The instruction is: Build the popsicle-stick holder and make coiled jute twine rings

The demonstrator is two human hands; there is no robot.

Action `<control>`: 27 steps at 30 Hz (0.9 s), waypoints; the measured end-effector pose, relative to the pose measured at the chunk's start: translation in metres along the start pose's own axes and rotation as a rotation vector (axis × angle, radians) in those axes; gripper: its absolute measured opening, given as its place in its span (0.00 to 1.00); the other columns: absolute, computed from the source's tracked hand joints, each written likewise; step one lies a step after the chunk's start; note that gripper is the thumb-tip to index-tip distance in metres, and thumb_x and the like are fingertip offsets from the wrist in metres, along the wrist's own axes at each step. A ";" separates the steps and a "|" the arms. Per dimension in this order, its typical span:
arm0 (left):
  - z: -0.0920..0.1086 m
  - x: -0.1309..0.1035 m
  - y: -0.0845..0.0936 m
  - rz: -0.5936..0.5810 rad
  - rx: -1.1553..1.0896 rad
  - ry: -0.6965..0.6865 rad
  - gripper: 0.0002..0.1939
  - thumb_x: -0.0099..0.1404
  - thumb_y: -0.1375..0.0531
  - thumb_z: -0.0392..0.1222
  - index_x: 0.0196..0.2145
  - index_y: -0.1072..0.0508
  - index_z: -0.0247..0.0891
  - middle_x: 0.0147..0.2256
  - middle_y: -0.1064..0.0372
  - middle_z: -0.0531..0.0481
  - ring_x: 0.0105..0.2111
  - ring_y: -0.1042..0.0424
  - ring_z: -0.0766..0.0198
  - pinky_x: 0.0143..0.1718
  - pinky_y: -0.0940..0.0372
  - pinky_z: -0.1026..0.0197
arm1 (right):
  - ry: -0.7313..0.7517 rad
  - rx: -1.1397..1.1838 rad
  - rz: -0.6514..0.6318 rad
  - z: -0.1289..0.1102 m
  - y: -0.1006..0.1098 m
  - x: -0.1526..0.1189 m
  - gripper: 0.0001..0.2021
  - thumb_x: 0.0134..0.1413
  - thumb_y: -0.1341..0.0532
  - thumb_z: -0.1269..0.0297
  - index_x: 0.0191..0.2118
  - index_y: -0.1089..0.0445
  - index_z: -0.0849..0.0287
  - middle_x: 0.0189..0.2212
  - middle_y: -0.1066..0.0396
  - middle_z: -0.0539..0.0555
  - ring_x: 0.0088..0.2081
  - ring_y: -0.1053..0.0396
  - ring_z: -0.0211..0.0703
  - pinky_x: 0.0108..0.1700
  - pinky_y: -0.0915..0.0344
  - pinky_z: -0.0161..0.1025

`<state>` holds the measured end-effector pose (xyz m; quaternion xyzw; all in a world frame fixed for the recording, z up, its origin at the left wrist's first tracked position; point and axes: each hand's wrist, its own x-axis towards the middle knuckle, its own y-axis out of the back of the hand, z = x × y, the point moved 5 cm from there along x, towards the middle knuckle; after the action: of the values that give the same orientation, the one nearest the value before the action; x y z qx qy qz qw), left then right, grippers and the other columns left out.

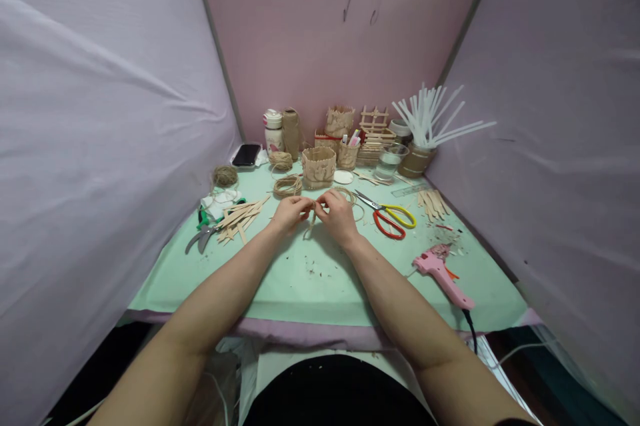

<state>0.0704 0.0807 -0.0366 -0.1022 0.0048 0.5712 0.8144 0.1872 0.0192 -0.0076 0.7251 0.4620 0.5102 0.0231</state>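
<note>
Both hands meet over the middle of the green-covered table, fingertips almost touching. My left hand (291,213) is closed in a pinch on a thin piece of brown twine (311,225), whose end hangs down between the hands. My right hand (336,216) pinches the same twine from the other side. Just behind them stands a round basket-like holder (319,169) covered in pale wood pieces. A coil of twine (287,186) lies behind my left hand, and loops of cord (359,213) lie beside my right hand. The fingertips partly hide what they grip.
Right of my hands lie scissors (390,216) with red and yellow handles and a pink glue gun (445,276). Pruning shears (201,238) and wooden sticks (243,218) lie left. Behind stand a cup of water (388,165) and a jar (417,161) of white glue sticks.
</note>
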 end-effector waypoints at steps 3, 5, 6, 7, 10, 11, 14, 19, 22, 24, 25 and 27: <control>-0.009 -0.003 -0.005 -0.036 -0.286 0.296 0.05 0.49 0.37 0.32 0.20 0.31 0.33 0.20 0.36 0.52 0.21 0.38 0.72 0.25 0.39 0.68 | -0.030 0.080 0.035 -0.003 0.001 -0.001 0.06 0.53 0.45 0.69 0.27 0.35 0.58 0.28 0.35 0.52 0.33 0.37 0.42 0.37 0.40 0.39; -0.011 -0.004 -0.006 -0.051 -0.356 0.361 0.05 0.49 0.38 0.31 0.20 0.31 0.33 0.20 0.36 0.52 0.21 0.37 0.72 0.25 0.38 0.67 | -0.115 0.172 0.062 0.000 0.001 -0.001 0.06 0.52 0.44 0.67 0.26 0.35 0.57 0.28 0.34 0.52 0.32 0.37 0.41 0.36 0.39 0.38; -0.010 -0.003 -0.005 -0.053 -0.338 0.323 0.04 0.50 0.38 0.32 0.21 0.31 0.33 0.20 0.36 0.52 0.21 0.37 0.71 0.25 0.39 0.67 | -0.172 0.222 0.069 0.002 0.000 -0.001 0.06 0.52 0.43 0.66 0.26 0.34 0.58 0.27 0.34 0.51 0.31 0.37 0.41 0.35 0.39 0.38; -0.008 -0.002 -0.003 -0.051 -0.285 0.244 0.04 0.50 0.38 0.33 0.22 0.30 0.33 0.21 0.35 0.52 0.22 0.37 0.71 0.24 0.39 0.68 | -0.231 0.269 0.066 0.005 -0.001 -0.001 0.06 0.51 0.43 0.65 0.26 0.34 0.58 0.26 0.34 0.51 0.30 0.36 0.40 0.34 0.39 0.38; 0.001 0.002 0.004 -0.012 -0.001 -0.082 0.05 0.51 0.37 0.38 0.24 0.28 0.33 0.21 0.35 0.53 0.22 0.38 0.71 0.22 0.44 0.68 | -0.349 0.359 0.020 0.012 -0.005 -0.001 0.06 0.49 0.42 0.63 0.26 0.31 0.58 0.26 0.32 0.51 0.30 0.35 0.41 0.34 0.38 0.38; 0.003 0.002 0.005 0.001 0.098 -0.172 0.06 0.52 0.37 0.40 0.24 0.28 0.34 0.21 0.35 0.53 0.22 0.39 0.71 0.22 0.44 0.68 | -0.360 0.358 0.007 0.013 -0.006 -0.001 0.06 0.48 0.42 0.63 0.26 0.31 0.58 0.26 0.31 0.52 0.30 0.35 0.41 0.34 0.38 0.38; 0.007 0.002 0.005 0.019 0.296 -0.328 0.09 0.54 0.38 0.44 0.25 0.28 0.34 0.20 0.36 0.54 0.22 0.40 0.71 0.23 0.44 0.67 | -0.337 0.286 0.001 0.014 -0.004 0.000 0.06 0.48 0.42 0.63 0.24 0.32 0.58 0.25 0.32 0.51 0.30 0.35 0.41 0.35 0.38 0.38; 0.002 0.001 -0.002 -0.092 0.205 -0.278 0.14 0.53 0.37 0.48 0.31 0.29 0.35 0.27 0.31 0.52 0.27 0.34 0.69 0.32 0.36 0.64 | -0.295 0.232 0.030 0.013 0.000 0.001 0.07 0.49 0.43 0.64 0.24 0.34 0.57 0.24 0.34 0.51 0.30 0.37 0.40 0.35 0.40 0.38; 0.003 0.001 -0.002 -0.105 0.211 -0.259 0.14 0.49 0.34 0.45 0.30 0.29 0.34 0.26 0.31 0.52 0.27 0.33 0.68 0.32 0.36 0.63 | -0.305 0.250 0.038 0.014 0.000 0.001 0.07 0.49 0.44 0.64 0.24 0.35 0.57 0.24 0.34 0.51 0.30 0.37 0.40 0.34 0.40 0.38; 0.005 0.000 -0.001 -0.094 0.269 -0.281 0.12 0.48 0.34 0.43 0.29 0.28 0.34 0.25 0.31 0.52 0.25 0.34 0.68 0.31 0.36 0.63 | -0.352 0.284 0.027 0.016 -0.001 0.001 0.07 0.49 0.44 0.64 0.23 0.35 0.58 0.24 0.34 0.51 0.29 0.38 0.40 0.34 0.41 0.38; 0.006 0.001 -0.001 -0.095 0.299 -0.288 0.12 0.48 0.34 0.43 0.29 0.28 0.34 0.24 0.31 0.52 0.25 0.34 0.68 0.31 0.36 0.63 | -0.384 0.304 0.020 0.017 -0.002 0.000 0.07 0.49 0.44 0.63 0.23 0.35 0.58 0.23 0.34 0.51 0.29 0.38 0.40 0.33 0.41 0.37; 0.007 0.001 -0.001 -0.103 0.345 -0.289 0.11 0.48 0.35 0.42 0.29 0.27 0.34 0.24 0.30 0.51 0.24 0.34 0.68 0.30 0.37 0.63 | -0.449 0.341 0.014 0.020 -0.004 -0.001 0.07 0.48 0.45 0.63 0.24 0.35 0.58 0.22 0.34 0.50 0.28 0.38 0.40 0.32 0.41 0.37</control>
<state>0.0711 0.0822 -0.0298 0.1214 -0.0194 0.5282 0.8402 0.2001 0.0299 -0.0198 0.8166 0.5194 0.2517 -0.0012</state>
